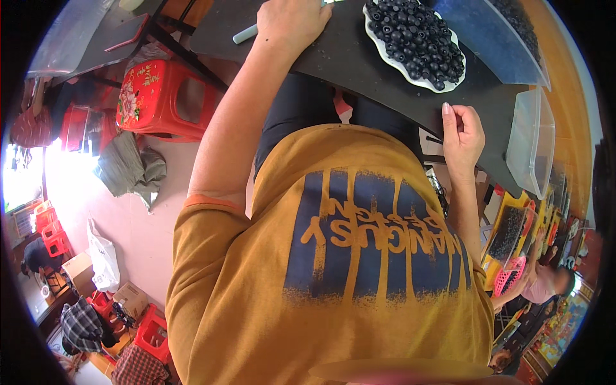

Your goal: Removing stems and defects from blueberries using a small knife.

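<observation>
My left hand [292, 24] is closed around a pale grey-green stick-shaped tool [245, 34] over the dark tabletop [333, 54]. One end of the tool sticks out left of the hand; the other side is cut off by the picture's top edge. My right hand [463, 131] is at the table's near edge, thumb against curled fingers; what they hold, if anything, is hidden. Between and beyond the hands sits a white scalloped dish [378, 48], heaped with small round black parts [417, 38], some showing a hole.
A translucent bluish bin [494, 45] with dark contents stands right of the dish. A clear plastic tub [531, 141] is beside my right hand. At left is a red stool [151, 96]; grey sheeting [131, 167] lies on the floor. Other people work at the lower left and right.
</observation>
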A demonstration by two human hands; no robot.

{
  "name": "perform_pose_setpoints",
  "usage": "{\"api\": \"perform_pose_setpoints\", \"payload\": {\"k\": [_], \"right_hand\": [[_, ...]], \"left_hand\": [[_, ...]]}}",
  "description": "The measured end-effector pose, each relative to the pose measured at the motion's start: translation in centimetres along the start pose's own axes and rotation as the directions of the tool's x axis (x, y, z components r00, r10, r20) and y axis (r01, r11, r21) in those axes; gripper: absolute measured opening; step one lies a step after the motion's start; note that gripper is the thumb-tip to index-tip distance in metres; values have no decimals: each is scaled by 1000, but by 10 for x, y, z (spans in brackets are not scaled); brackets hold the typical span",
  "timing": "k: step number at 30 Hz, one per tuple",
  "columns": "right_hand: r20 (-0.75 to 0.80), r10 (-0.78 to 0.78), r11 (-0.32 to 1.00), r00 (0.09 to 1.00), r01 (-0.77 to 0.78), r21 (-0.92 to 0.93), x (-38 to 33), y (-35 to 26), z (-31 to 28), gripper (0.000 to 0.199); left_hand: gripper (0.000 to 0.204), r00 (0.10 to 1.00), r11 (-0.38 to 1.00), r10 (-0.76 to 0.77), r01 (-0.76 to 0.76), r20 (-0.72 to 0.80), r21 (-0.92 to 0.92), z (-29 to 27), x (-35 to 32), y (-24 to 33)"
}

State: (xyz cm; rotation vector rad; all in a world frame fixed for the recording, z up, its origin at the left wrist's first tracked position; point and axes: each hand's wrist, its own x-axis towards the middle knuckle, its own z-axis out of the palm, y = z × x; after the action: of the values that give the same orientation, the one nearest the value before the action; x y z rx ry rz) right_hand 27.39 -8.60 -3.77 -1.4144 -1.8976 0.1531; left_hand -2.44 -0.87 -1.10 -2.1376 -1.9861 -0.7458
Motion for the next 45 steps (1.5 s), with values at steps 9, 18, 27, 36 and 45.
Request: {"api": "perform_pose_setpoints", "payload": {"k": [9, 18, 27, 36, 45], "right_hand": [[-6, -43, 998, 999, 43, -44, 1, -3, -1, 16], [-15, -19, 998, 1000, 17, -67, 5, -2, -1, 16], [-32, -144, 983, 989, 139, -123, 13, 2, -4, 15], [-71, -181, 974, 981, 169, -150, 16, 5, -6, 15], [-68, -166, 979, 984, 156, -131, 16, 7, -8, 15]], "left_hand": [[22, 999, 1000, -5, 4, 46, 21, 2, 0, -3], [27, 1000, 999, 14, -15, 25, 42, 9, 1, -2], [30, 999, 999, 33, -33, -5, 14, 20, 8, -9], [26, 999, 998, 29, -30, 13, 49, 14, 12, 0], [28, 1000, 998, 29, -30, 7, 61, 17, 14, 2]]}}
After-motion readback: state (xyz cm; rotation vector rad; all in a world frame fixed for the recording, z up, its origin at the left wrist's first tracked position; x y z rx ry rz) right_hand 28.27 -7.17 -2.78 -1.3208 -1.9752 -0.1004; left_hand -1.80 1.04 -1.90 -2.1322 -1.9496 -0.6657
